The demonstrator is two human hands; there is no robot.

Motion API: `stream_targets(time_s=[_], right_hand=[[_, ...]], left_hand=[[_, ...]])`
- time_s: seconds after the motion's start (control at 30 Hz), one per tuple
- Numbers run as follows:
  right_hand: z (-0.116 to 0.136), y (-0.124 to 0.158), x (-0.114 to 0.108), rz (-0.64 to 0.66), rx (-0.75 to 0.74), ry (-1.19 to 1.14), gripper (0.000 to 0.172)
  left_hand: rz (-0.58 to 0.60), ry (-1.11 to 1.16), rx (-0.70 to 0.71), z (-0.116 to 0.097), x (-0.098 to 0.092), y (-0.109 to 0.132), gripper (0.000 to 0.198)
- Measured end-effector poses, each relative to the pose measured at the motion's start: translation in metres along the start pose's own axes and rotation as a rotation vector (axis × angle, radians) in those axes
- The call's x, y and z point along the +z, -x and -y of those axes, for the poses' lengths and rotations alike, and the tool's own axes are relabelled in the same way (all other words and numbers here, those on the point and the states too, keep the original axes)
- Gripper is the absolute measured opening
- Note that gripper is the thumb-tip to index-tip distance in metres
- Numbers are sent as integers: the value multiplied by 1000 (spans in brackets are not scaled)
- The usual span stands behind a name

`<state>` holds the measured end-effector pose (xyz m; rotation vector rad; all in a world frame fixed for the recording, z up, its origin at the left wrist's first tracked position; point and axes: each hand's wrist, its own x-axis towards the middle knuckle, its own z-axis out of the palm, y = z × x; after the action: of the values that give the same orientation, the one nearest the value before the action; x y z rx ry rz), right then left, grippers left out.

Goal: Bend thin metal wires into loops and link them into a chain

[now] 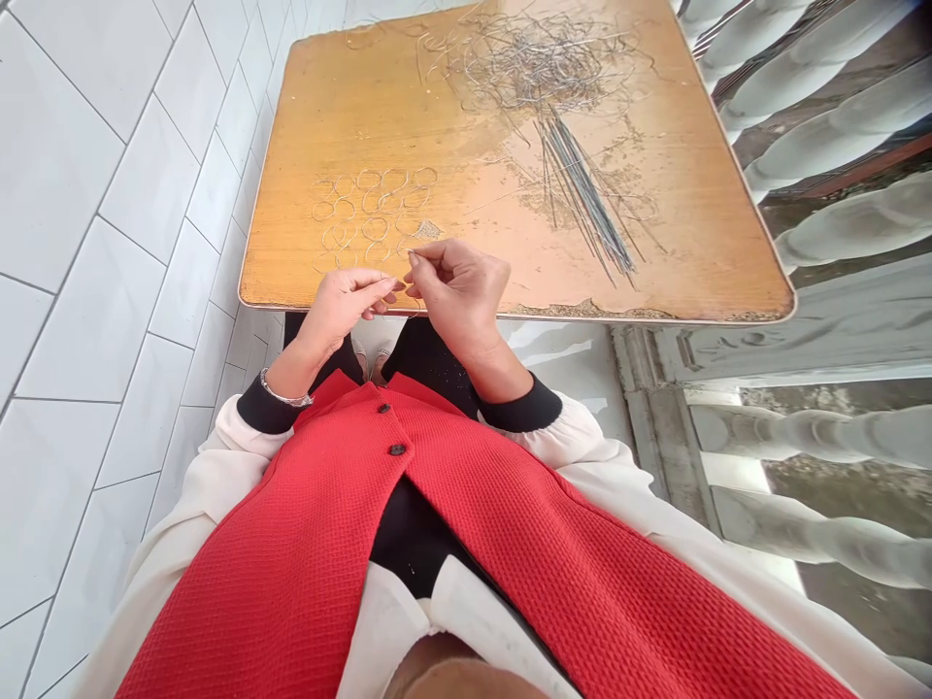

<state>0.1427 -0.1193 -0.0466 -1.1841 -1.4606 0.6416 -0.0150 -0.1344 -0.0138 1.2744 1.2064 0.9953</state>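
My left hand (pixel 342 306) and my right hand (pixel 455 291) meet at the near edge of a worn wooden table (pixel 699 282). Both pinch a thin piece of wire (pixel 399 284) between fingertips, fingers pressed together. Just beyond my hands several bent wire rings (pixel 371 209) lie in rows on the table. A bundle of straight wires (pixel 586 194) lies to the right of them. A tangled heap of wire (pixel 539 63) sits at the far side.
White tiled floor (pixel 87 243) spreads to the left. A pale stone balustrade (pixel 822 126) runs along the right, close to the table. My red vest (pixel 327 544) and white sleeves fill the bottom of the view.
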Motion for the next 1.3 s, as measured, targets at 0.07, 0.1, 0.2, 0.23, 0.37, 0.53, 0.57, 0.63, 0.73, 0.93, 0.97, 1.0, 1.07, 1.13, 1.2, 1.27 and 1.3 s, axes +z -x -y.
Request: stream_targets(time_s=[0.07,0.1,0.2,0.23,0.37,0.53,0.57,0.63,0.73,0.93,0.97,1.0,1.07,1.13,1.2,1.27,1.3], right_hand=[[-2,-1,1,-6,-3,8,33],[-2,-1,1,-7,-6,11,33],[-1,-2,0,-5,-24,21,30],[0,-2,0,-5,-33,25,29],[2,-3,0,-37,-74,39,27],[1,-4,1,-61,-85,62,25],[0,-5,1,-62,-88,68,26],[0,-6,2,-54,-90,66,29],[2,-8,-1,-17,-57,-5,37],[-3,4,-15,116,145,-288,56],[-4,7,-16,161,198,-334,55],[-6,10,-16,200,246,-370,54],[-7,14,-14,240,304,-417,50],[-6,16,-10,227,320,-454,46],[-3,16,-6,216,336,-519,41],[-1,15,-3,222,365,-608,39],[0,15,-1,232,380,-649,38]], left_hand=[[13,-1,-10,-1,-1,0,15],[9,-5,-4,-2,-1,0,16],[16,-5,4,-5,0,1,17],[22,3,-5,-6,1,2,17],[26,54,-38,-8,3,3,16],[16,98,-27,-9,5,2,19],[16,97,-29,-9,5,1,18],[8,93,-36,-9,6,1,16],[-26,117,-32,-8,5,0,15],[-108,223,-39,-7,-3,-3,18],[-115,229,-39,-7,-3,-3,18],[-121,232,-37,-6,-3,-3,18],[-131,230,-27,-6,-3,-3,18],[-144,214,-15,-5,-1,-3,19],[-160,189,-9,-5,1,-3,21],[-174,170,-5,-6,2,-3,23],[-177,165,-5,-7,3,-2,25]])
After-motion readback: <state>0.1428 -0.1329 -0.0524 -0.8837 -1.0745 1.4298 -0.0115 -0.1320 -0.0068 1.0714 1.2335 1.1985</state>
